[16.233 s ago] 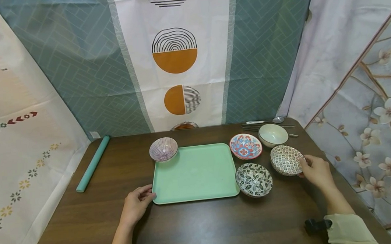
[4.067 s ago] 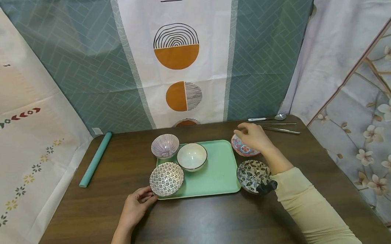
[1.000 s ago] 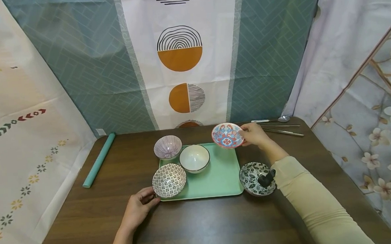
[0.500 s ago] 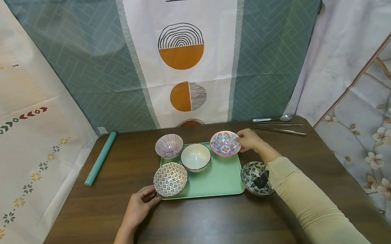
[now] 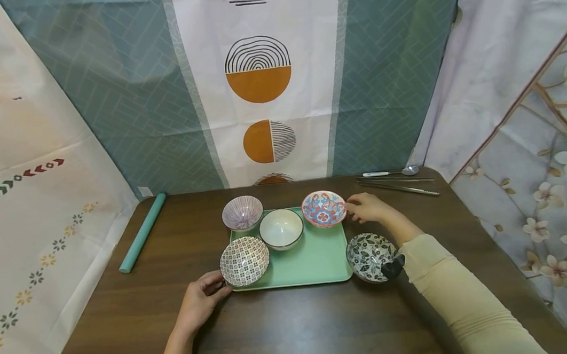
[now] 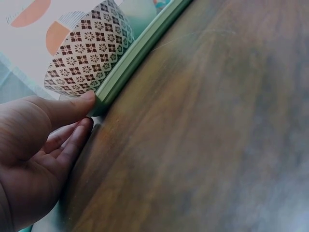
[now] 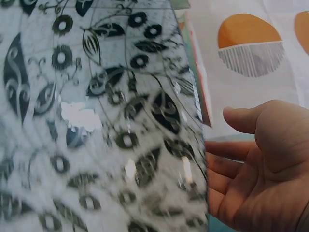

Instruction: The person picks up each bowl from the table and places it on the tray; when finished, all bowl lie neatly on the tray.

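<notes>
At the near left corner of the green tray (image 5: 312, 263), my left hand (image 5: 201, 304) pinches the edge, thumb above and fingers lower, as the left wrist view shows. My right hand (image 5: 369, 209) is beside the red and blue patterned bowl (image 5: 323, 209), at the tray's far right corner; its thumb stands apart from the fingers and it holds nothing. Also on the tray are a brown-checked bowl (image 5: 244, 261), a plain white bowl (image 5: 281, 228) and, at the far left corner, a purple-striped bowl (image 5: 242, 213). A black leaf-patterned bowl (image 7: 111, 116) fills much of the right wrist view.
The leaf-patterned bowl (image 5: 370, 255) sits by the tray's right edge, under my right wrist. A white-handled spoon (image 5: 408, 170) and thin metal utensils (image 5: 404, 188) lie at the back right. A teal roll (image 5: 143, 232) lies on the table's left side.
My right hand has carried the red and blue bowl leftward from the table, lowered it to the tray's far right corner and let go. The left hand keeps its place.
</notes>
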`<control>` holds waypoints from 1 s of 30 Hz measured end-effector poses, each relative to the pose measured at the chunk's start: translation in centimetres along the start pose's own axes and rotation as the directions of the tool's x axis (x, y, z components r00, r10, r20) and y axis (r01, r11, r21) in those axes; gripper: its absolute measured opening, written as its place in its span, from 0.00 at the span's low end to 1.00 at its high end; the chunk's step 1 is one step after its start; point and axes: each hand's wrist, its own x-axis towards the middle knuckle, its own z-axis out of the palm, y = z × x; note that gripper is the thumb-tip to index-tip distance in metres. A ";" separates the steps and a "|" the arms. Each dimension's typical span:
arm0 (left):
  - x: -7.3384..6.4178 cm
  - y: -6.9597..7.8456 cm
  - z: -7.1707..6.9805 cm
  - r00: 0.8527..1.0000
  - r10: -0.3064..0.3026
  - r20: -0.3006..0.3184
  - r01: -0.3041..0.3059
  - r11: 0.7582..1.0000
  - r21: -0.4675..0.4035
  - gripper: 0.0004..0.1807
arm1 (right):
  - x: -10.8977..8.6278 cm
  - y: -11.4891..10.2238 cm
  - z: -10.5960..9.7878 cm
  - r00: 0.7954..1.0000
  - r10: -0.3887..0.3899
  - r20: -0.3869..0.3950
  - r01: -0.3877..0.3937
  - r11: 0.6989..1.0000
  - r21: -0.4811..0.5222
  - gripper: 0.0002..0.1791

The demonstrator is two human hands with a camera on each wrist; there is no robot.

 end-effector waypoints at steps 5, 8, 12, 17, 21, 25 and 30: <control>0.0 -0.2 0.1 1.000 -0.003 0.004 0.003 1.000 0.001 0.18 | -2.4 0.8 -1.4 0.999 -0.029 -0.013 0.029 0.999 -0.036 0.30; 0.0 -0.2 0.1 0.999 -0.030 0.017 0.030 1.000 -0.003 0.18 | -4.1 1.2 -2.2 0.998 -0.067 -0.009 0.066 0.995 -0.075 0.32; 0.0 -0.1 0.0 0.998 -0.052 0.024 0.052 0.999 -0.003 0.18 | -6.1 2.0 -2.8 0.991 -0.132 0.011 0.132 0.980 -0.147 0.31; 0.0 -0.1 0.0 0.998 -0.054 0.024 0.055 0.998 -0.005 0.18 | -8.1 3.3 -2.8 0.979 -0.198 0.044 0.203 0.953 -0.223 0.27; -0.1 0.0 -0.1 0.998 -0.061 0.023 0.062 0.998 -0.005 0.18 | -8.9 4.2 -2.4 0.975 -0.217 0.043 0.221 0.951 -0.218 0.25; -0.1 0.0 -0.1 0.997 -0.069 0.024 0.069 0.998 -0.004 0.17 | -9.2 4.8 -1.8 0.970 -0.241 0.005 0.237 0.947 -0.218 0.23; 0.0 0.0 0.0 0.997 -0.075 0.024 0.076 0.997 -0.008 0.17 | -9.3 5.9 -0.4 0.950 -0.300 -0.089 0.274 0.934 -0.227 0.19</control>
